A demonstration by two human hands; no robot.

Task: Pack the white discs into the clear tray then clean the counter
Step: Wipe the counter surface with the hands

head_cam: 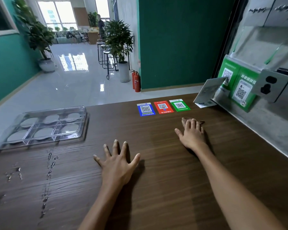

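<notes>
The clear tray (86, 113) sits at the counter's far left with its clear lid on, and several white discs (70, 128) lie in its compartments. My left hand (117, 165) rests flat on the brown wooden counter (156, 188), fingers spread, holding nothing. Farther right, my right hand (192, 134) lies palm down with its fingertips on a small brownish cloth (184, 121); most of the cloth is hidden under the fingers. Wet streaks (48, 180) glisten on the counter's left part, in front of the tray.
Three QR-code cards, blue (145, 109), red (163, 107) and green (179, 105), lie flat near the counter's far edge. A leaning card (206, 93) and green QR stands (239, 90) sit at the right wall with sockets (271, 85). Beyond the counter are a tiled floor, plants and stools.
</notes>
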